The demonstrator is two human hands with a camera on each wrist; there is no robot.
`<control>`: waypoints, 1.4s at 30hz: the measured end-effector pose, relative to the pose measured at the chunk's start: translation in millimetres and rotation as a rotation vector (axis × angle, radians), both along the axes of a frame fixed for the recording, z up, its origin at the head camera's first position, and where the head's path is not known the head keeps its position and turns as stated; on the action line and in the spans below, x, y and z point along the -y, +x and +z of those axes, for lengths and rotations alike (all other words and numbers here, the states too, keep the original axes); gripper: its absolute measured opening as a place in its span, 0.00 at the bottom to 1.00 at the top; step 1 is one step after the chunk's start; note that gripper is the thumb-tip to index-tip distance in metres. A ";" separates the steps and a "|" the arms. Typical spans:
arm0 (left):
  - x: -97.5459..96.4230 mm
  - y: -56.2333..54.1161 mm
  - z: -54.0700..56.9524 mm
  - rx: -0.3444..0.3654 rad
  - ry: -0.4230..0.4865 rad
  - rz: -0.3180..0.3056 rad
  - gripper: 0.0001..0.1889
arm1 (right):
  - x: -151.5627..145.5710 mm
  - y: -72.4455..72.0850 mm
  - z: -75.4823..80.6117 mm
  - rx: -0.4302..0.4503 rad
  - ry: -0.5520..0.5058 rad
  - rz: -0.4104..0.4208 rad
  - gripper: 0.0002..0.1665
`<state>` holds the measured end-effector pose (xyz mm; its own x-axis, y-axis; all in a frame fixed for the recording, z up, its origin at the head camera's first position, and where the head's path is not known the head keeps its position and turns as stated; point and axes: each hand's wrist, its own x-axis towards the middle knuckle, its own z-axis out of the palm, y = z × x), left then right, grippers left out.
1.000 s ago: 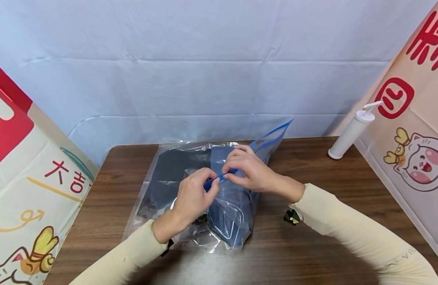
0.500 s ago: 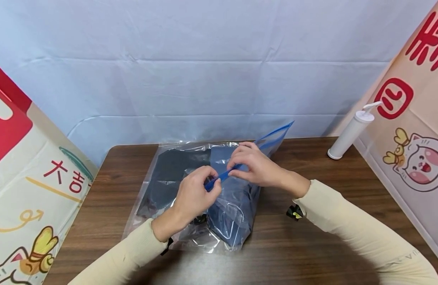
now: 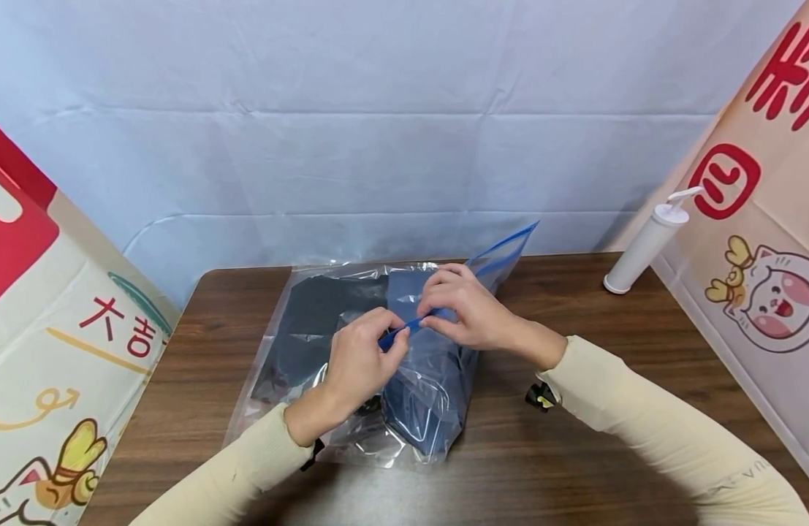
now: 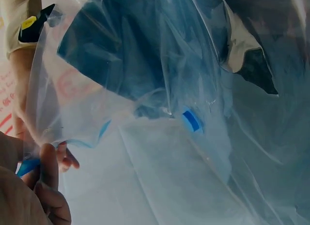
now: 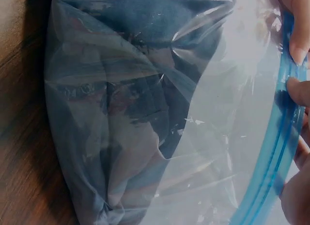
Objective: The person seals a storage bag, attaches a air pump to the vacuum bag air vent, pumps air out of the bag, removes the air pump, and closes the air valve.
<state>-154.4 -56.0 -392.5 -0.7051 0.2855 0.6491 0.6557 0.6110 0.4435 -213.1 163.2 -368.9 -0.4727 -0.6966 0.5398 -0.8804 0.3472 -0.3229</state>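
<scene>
A clear zip storage bag (image 3: 422, 409) lies on the table, holding folded dark green-black fabric (image 3: 332, 303) and blue-grey fabric (image 3: 411, 424). Its mouth is lifted, edged by a blue zip strip (image 3: 519, 237) that runs up to a free corner at the back right. My left hand (image 3: 363, 358) pinches the strip near its lower end between thumb and forefinger. Just right of it, my right hand (image 3: 466, 307) pinches the same strip, fingertips close to the left ones. In the left wrist view a round blue valve (image 4: 192, 120) shows on the plastic.
At the back right of the wooden table (image 3: 575, 467) stands a white hand pump (image 3: 644, 248), tilted in view. A pale cloth backdrop (image 3: 378, 161) rises behind the table, with printed cloths (image 3: 759, 256) at both sides.
My right hand slid a little along the strip to the right, away from the left hand, then came slightly back. My left hand has kept its pinch almost in place.
</scene>
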 end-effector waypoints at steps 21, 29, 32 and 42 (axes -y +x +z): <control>10.0 1.4 0.5 0.034 0.033 -0.021 0.08 | -6.5 -1.3 0.7 0.055 -0.007 -0.060 0.06; 7.1 0.8 4.3 0.054 0.021 -0.034 0.08 | -5.3 -2.7 1.1 0.067 -0.028 -0.025 0.05; 2.7 0.1 6.5 0.110 0.014 -0.013 0.05 | -5.1 -2.0 1.7 0.065 -0.030 -0.023 0.04; -5.4 2.3 11.0 0.106 -0.067 0.067 0.04 | -4.9 0.3 -0.7 0.088 -0.043 -0.027 0.03</control>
<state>-152.1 -50.6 -381.5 -0.7880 0.2754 0.5507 0.5636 0.6827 0.4651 -212.8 168.1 -369.6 -0.5377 -0.6600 0.5247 -0.8386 0.3540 -0.4140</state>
